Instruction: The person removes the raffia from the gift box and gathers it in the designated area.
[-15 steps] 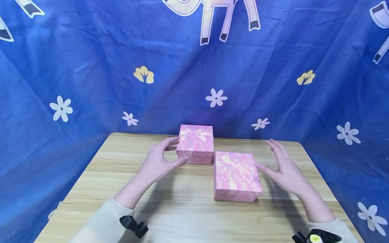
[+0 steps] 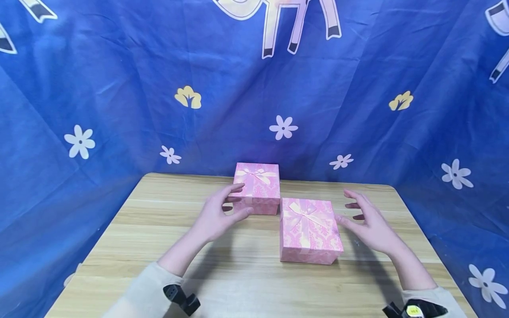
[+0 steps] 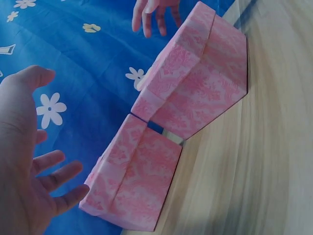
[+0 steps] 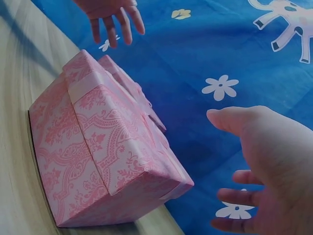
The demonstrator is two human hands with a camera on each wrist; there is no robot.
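Two pink patterned gift boxes with ribbon bows on their lids sit on the table, both lidded. The rear box [image 2: 260,191] stands a little left of the front box [image 2: 312,232], their near corners almost meeting. My left hand [image 2: 214,217] hovers at the left side of the rear box, thumb and fingers spread apart; in the left wrist view that hand [image 3: 24,171] appears beside the box [image 3: 146,176] without gripping it. To the right of the front box my right hand [image 2: 371,227] is held with fingers loosely bent. The right wrist view shows a gap between this hand [image 4: 279,166] and the box [image 4: 88,152].
A light wood-grain table [image 2: 246,287] carries both boxes. Blue cloth [image 2: 222,119] printed with flowers and animals hangs behind the table and along its sides. Each sleeve bears a black wrist device [image 2: 180,299].
My left hand has shifted slightly right and toward me, over the rear box's left edge. The right hand's fingers have bent a little more. Both boxes stay in place.
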